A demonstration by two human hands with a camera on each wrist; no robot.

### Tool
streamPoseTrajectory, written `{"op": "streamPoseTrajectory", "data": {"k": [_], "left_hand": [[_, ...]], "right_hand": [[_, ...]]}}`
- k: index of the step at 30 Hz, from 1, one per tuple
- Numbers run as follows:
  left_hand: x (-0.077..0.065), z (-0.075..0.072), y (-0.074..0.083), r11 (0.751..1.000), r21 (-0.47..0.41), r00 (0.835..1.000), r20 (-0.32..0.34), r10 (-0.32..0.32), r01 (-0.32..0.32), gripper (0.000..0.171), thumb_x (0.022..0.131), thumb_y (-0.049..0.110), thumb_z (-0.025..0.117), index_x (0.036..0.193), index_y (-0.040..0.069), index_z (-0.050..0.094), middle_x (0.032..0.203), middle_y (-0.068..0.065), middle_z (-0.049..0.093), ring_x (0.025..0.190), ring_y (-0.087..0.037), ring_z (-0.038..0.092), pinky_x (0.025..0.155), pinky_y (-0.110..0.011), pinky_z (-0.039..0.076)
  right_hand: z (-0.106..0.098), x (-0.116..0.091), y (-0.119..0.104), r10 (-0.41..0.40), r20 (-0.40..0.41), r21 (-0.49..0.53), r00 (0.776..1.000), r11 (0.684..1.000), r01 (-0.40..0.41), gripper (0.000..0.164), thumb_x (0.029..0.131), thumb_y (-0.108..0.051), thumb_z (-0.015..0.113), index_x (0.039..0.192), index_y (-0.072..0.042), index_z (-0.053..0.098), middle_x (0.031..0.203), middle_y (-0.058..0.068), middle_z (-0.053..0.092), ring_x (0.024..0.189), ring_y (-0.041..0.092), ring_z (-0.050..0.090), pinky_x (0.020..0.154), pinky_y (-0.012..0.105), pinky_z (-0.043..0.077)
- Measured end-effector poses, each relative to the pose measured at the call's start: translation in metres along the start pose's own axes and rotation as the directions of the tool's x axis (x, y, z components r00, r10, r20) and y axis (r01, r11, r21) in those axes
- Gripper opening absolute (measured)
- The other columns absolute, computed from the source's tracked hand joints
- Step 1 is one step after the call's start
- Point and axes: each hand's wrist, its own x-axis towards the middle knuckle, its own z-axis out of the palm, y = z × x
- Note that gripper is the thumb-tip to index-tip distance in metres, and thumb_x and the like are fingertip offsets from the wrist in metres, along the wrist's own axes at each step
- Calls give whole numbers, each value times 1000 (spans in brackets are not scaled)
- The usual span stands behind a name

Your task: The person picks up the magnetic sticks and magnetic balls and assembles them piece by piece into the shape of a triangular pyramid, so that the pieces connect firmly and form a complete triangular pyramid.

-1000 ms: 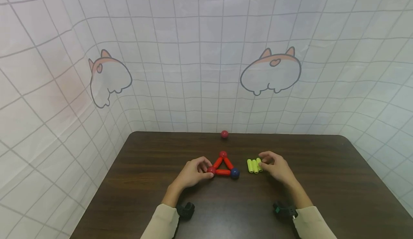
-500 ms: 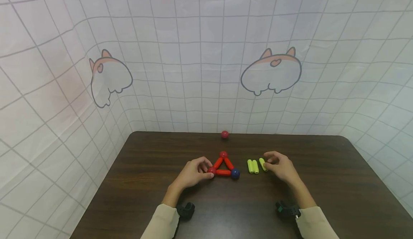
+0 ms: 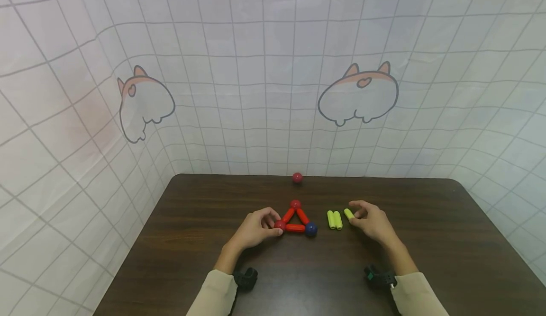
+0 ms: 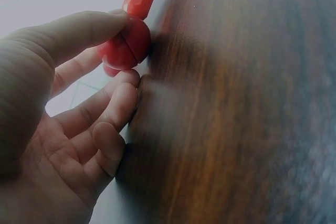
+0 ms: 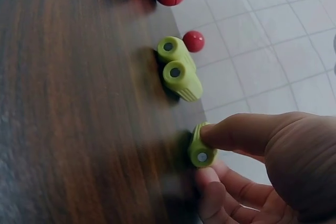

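Note:
Three red rods point(image 3: 295, 228) join into a flat triangle with a ball at each corner, two red and one blue point(image 3: 311, 229). My left hand point(image 3: 253, 229) holds the red ball at the left corner point(image 4: 128, 45) between thumb and fingers. To the right of the triangle, my right hand point(image 3: 372, 221) pinches a yellow-green magnetic rod point(image 5: 201, 148), its thumb on the rod's side and a fingertip right by its end. The rod's round metal end shows in the right wrist view. Two more yellow-green rods point(image 5: 181, 82) lie side by side, apart from the held one.
A loose red ball point(image 3: 297, 177) sits by the far edge of the dark wooden table point(image 3: 192, 202). Behind the table hangs a white grid-patterned cloth point(image 3: 273, 69) with cartoon animal prints.
The right hand has drawn one yellow-green rod rightward, away from the other two, and turned it at a slant. The left hand and the triangle have stayed in place.

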Motion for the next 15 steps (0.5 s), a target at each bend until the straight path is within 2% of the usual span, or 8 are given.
{"op": "streamPoseTrajectory", "data": {"k": [5, 9, 15], "left_hand": [[0, 0, 0, 1000, 1, 1000, 0, 8, -8, 27, 87, 27, 84, 108, 22, 68, 89, 1, 64, 68, -13, 56, 60, -27, 47], [1, 0, -1, 1000, 6, 1000, -1, 6, -6, 26, 87, 27, 83, 108, 24, 68, 89, 1, 64, 68, -13, 56, 60, -27, 47], [1, 0, -1, 1000, 9, 1000, 0, 8, -8, 27, 87, 27, 83, 108, 23, 68, 89, 1, 64, 69, -12, 56, 61, -27, 47]], "right_hand": [[-5, -2, -1, 3, 18, -9, 1000, 1000, -3, 51, 92, -14, 71, 141, -8, 57, 101, 8, 69, 82, 20, 58, 73, 35, 46], [-8, -2, 0, -6, 31, 25, 999, 1000, 5, 49, 93, -12, 66, 141, -8, 57, 104, 12, 69, 77, 18, 57, 65, 32, 45], [-12, 0, 4, -79, 22, 115, 997, 991, 76, 47, 96, -6, 61, 143, -8, 57, 109, 16, 67, 77, 19, 60, 61, 31, 50]]}}
